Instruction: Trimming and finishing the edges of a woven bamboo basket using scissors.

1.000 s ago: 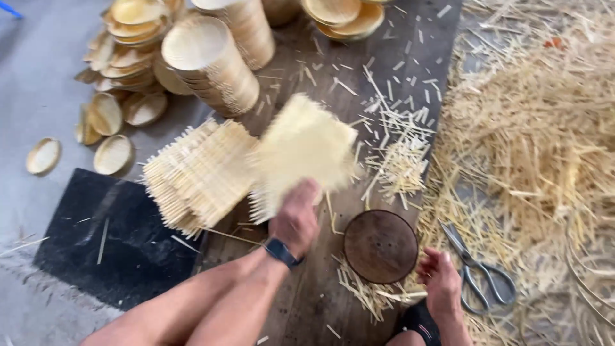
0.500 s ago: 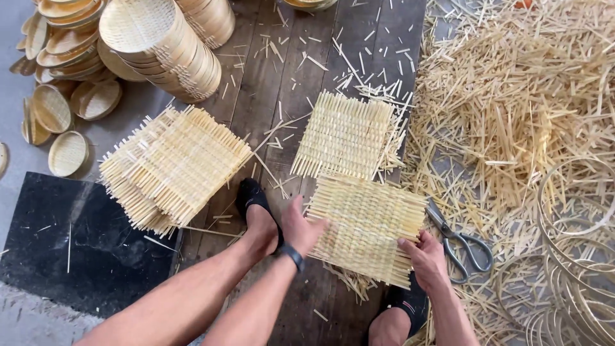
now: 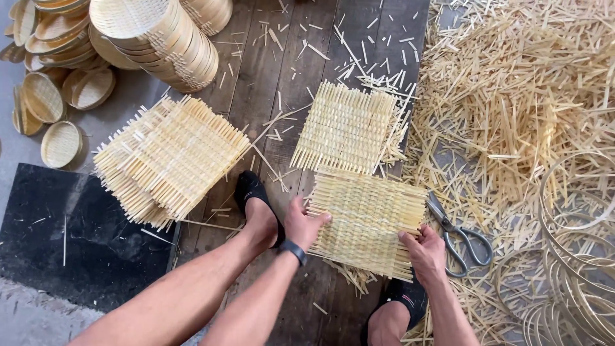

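While you are crouching over the dark plank floor (image 3: 269, 96), both of your hands are gripping one woven bamboo mat (image 3: 368, 221), a square of pale interlaced strips lying flat just ahead of your feet. Your left hand (image 3: 301, 223) is clamping the mat's left edge, fingers curling over the top and thumb side tucking under; a dark band is sitting on that wrist. Your right hand (image 3: 424, 251) is pinching the lower right corner, fingers closing over the fringe of loose strip ends. The mat is resting on the boards, not lifting that I can tell.

A second woven mat (image 3: 346, 127) is lying directly beyond it, their edges touching or nearly so. To the left, a tilted stack of mats (image 3: 168, 157) is sitting partly on the planks and partly over a black sheet (image 3: 70, 230). Your left foot in a black slipper (image 3: 255, 197) is standing between that stack and the held mat; your right foot's slipper (image 3: 402, 296) is showing just below the mat, beside your right wrist.

Scissors (image 3: 458, 236) with grey handles are lying just right of the mat, near your right hand. Beyond them a big heap of bamboo offcuts (image 3: 512, 96) is covering the floor, and coiled bamboo hoops (image 3: 576, 256) are lying at the far right. Stacked round woven trays (image 3: 160, 32) are leaning at top left, with smaller loose trays (image 3: 61, 144) scattering on the grey floor.
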